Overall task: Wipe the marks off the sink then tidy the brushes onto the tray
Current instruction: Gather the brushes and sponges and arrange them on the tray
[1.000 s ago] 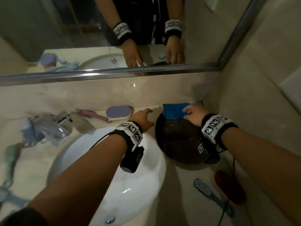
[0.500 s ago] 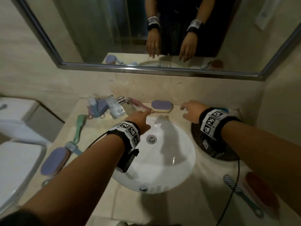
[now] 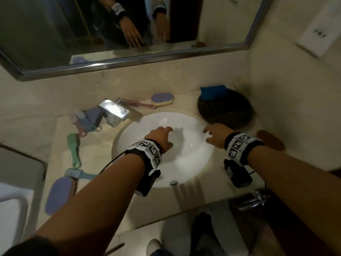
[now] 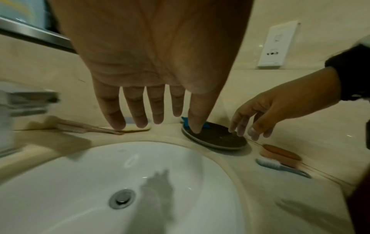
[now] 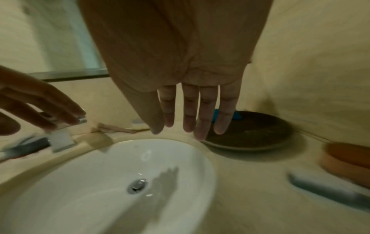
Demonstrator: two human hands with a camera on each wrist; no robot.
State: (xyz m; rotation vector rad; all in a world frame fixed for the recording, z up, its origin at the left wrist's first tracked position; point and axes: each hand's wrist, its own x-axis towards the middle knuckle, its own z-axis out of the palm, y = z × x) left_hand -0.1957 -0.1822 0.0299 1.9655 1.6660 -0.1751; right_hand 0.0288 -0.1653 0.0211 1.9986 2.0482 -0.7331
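Both hands empty, fingers spread, over the white round basin (image 3: 162, 145): left hand (image 3: 160, 138), right hand (image 3: 215, 135). Blue sponge (image 3: 214, 92) on dark round tray (image 3: 226, 112), surface's back-right corner; prob soft, light, pinch its edges.

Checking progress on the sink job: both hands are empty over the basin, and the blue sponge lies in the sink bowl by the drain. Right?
Not quite. The left hand and right hand are empty over the sink, but the blue sponge lies on the back edge of the dark round tray, not in the bowl. The head view shows it.
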